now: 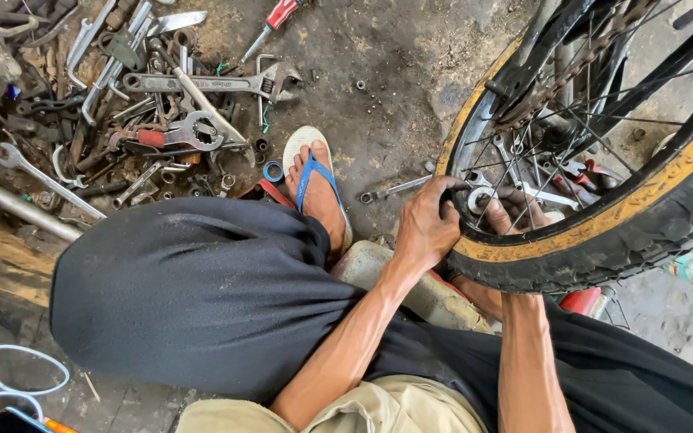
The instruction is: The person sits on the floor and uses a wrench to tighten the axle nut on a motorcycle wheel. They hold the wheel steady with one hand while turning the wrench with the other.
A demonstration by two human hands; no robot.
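Black rubber bicycle tyre with its tan sidewall [603, 232] is gripped at its lower edge: left hand [427, 224] curled shut over the bead, right hand [515, 210] hooked behind the spokes there, grip unclear. Stiff, grimy rubber, judged best pinched at the bead.

Black bicycle tyre [603, 256], yellow-banded sidewall, worn tread, wheel upright

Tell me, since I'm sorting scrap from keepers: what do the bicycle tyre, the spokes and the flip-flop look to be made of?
Bicycle tyre: looks like black rubber, matt and knobbly, with a worn tan sidewall. Spokes: thin metal wire, probably steel, dull grey. Flip-flop: pale foam or rubber sole with a blue strap, likely rubber or plastic.
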